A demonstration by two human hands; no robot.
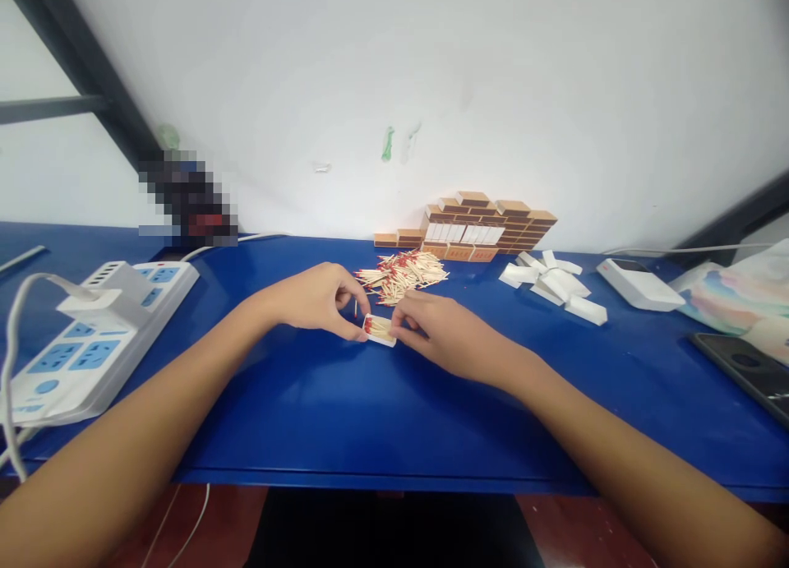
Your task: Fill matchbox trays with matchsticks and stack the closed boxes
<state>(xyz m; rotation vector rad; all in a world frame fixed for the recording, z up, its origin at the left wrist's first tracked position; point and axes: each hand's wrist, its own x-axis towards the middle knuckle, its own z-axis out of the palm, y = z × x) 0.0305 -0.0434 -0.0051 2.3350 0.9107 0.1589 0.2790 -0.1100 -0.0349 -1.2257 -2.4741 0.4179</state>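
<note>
A small white matchbox tray (pixel 387 343) with red-tipped matches (pixel 377 328) in it rests on the blue table (pixel 320 412). My left hand (pixel 320 301) curls around the tray's left end, thumb and forefinger gripping it. At the right end, the fingers of my right hand (pixel 437 330) are pinched at the plain ends of the matches; exactly what lies between the fingertips is partly hidden. Just behind both hands spreads a loose pile of matches (pixel 403 274). One stray match (pixel 356 309) is by my left forefinger.
Brown matchboxes (pixel 523 227) are stacked against the wall. Several white trays (pixel 558 284) lie heaped at right, beside a white device (pixel 641 286), a dark phone (pixel 745 371) and a plastic bag (pixel 733 288). A power strip (pixel 80 350) with cables occupies the left.
</note>
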